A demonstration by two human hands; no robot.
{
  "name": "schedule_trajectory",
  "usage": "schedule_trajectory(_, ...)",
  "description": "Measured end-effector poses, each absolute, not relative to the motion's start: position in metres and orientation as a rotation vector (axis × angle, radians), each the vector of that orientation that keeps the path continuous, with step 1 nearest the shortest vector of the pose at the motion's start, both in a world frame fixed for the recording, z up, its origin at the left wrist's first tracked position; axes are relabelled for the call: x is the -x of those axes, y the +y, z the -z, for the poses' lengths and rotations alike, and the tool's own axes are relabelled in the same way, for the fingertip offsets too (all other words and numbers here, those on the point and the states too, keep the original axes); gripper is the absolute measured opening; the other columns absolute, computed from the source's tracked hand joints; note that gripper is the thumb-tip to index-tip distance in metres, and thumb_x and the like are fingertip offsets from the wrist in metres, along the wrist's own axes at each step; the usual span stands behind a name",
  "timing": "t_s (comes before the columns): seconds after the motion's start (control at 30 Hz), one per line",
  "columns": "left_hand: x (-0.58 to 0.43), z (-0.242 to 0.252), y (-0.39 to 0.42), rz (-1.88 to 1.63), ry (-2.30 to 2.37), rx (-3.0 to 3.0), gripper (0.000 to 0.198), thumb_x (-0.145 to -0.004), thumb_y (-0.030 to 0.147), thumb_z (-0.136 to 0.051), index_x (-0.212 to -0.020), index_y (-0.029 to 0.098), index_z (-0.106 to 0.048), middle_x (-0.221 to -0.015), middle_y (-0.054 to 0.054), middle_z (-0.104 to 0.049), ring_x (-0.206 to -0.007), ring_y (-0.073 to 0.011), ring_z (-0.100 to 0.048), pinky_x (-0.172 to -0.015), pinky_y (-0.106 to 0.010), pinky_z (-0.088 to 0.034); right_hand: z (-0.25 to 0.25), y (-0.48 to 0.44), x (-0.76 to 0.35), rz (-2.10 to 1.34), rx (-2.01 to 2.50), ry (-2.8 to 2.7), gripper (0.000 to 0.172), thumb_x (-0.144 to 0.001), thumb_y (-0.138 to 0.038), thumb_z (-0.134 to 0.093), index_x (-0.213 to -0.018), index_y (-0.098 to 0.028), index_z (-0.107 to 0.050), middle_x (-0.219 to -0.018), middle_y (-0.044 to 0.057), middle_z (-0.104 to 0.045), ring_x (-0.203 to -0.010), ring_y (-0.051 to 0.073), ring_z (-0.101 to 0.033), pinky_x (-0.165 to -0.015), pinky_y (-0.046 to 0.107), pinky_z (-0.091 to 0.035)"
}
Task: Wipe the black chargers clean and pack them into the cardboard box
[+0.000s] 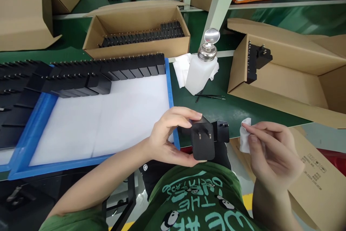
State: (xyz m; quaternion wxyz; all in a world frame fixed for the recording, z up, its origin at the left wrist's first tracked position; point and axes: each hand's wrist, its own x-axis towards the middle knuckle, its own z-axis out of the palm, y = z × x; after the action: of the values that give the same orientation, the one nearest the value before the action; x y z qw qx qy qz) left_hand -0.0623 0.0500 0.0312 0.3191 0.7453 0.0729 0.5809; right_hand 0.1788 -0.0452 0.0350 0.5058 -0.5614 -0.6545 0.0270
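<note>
My left hand grips a black plug-in power adapter by its sides, its two metal prongs facing me. A second black adapter lies just behind it on the green bench. My right hand pinches a small white wiping cloth between thumb and fingers, a little to the right of the held adapter and not touching it.
A blue-rimmed tray with a white foam sheet holds rows of black adapters along its far side. A white pump dispenser bottle, tweezers and open cardboard boxes stand on the green bench.
</note>
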Motion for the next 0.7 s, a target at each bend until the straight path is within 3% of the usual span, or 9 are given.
schedule_trajectory(0.7, 0.0623, -0.0334, 0.0512, -1.518, 0.19, -1.946, 0.079, -0.056, 0.029, -0.095, -0.12, 0.023, -0.049, -0.11, -0.009, -0.065, -0.101, -0.0232, -0.071, -0.08, -0.032, -0.065, -0.0333, -0.0403, -0.1787, -0.12, 1.323, -1.623, 0.054, -0.083, 0.002, -0.064, -0.123, -0.034, -0.07, -0.105, 0.005, -0.059, -0.079, 0.013, -0.057, -0.059, 0.029, -0.042)
